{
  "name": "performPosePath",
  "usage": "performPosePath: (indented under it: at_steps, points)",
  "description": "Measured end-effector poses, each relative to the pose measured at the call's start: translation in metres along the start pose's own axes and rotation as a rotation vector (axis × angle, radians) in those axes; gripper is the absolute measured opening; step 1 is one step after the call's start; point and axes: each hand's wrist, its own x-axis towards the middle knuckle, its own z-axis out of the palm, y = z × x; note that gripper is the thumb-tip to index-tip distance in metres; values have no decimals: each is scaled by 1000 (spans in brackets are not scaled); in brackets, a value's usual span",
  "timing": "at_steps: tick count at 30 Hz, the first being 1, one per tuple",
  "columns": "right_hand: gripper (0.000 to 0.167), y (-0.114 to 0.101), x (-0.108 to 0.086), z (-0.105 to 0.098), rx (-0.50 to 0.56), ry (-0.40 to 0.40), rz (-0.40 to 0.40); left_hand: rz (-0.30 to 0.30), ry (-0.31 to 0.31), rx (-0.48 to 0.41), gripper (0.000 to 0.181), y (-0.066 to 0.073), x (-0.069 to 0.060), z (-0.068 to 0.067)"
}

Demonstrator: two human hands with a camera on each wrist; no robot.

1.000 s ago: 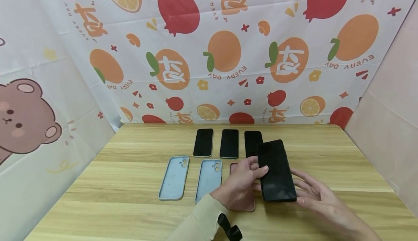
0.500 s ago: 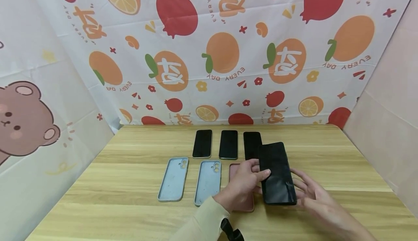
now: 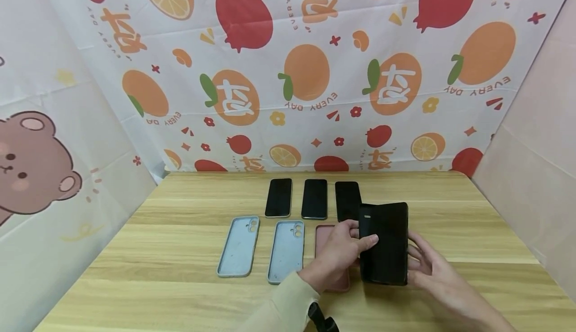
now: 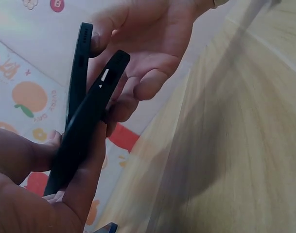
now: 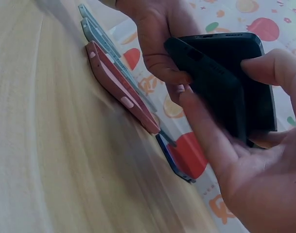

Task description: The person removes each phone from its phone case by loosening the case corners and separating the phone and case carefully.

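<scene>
Between both hands is a black phone (image 3: 390, 242), standing at an angle to a thin black phone case (image 4: 87, 121). The left wrist view shows a small slot and triangle mark on the case, and the two pieces spread in a V. My left hand (image 3: 339, 247) pinches the left side, its thumb on the front. My right hand (image 3: 432, 269) grips from the right. In the right wrist view its thumb presses the phone (image 5: 247, 48), while a finger lies along the outside of the case (image 5: 211, 92). Part of a pink case (image 3: 323, 237) is hidden behind my left hand.
Two pale blue phone cases (image 3: 239, 247) lie on the wooden table (image 3: 157, 252) to the left. Behind them is a row of three dark phones (image 3: 279, 198), the rightmost partly covered by the held pieces. Fruit-patterned cloth (image 3: 310, 122) hangs at the back edge.
The held black piece has turned more upright and moved slightly down and right. A slot now shows at its upper left. The laid-out phones and cases stay put.
</scene>
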Motion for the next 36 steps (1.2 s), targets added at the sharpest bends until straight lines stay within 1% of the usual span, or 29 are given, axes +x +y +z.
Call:
performPosePath:
  at_steps: [3,6,8,10,12,15,17,18,21,23,27,30,31,33,36]
  points:
    - [65,0,0,1,-156,74,-36,4,5,4,45,-1,1,0]
    - [60,0,-2,1,-338,165,-30,1,19,13,45,-2,2,1]
    - [56,-1,-3,0,-403,187,-40,5,25,23,47,-3,1,3]
    - [49,-6,-3,-1,-457,205,-26,14,29,27,46,-3,1,4]
    - [42,-12,-3,0,-456,211,6,25,30,29,45,-4,1,6]
    - [39,-23,-2,2,-443,247,156,39,35,38,44,-3,1,7]
    - [45,-28,0,4,-443,279,251,37,50,48,47,-3,1,8]
    - [50,-30,1,5,-446,290,285,37,61,57,48,-2,1,9]
    - [63,-34,4,8,-437,301,359,34,81,57,51,-1,2,10]
    - [71,-35,5,9,-397,292,396,39,86,57,50,-1,2,10]
    - [79,-34,7,9,-281,243,420,54,84,37,45,0,3,10]
    - [81,-32,6,7,-227,199,394,56,83,34,45,0,3,9]
    - [81,-32,5,6,-225,194,386,59,80,40,46,0,2,9]
    - [78,-31,3,4,-264,208,365,70,68,30,45,0,3,8]
    - [71,-30,1,2,-325,282,343,98,22,-29,40,0,3,6]
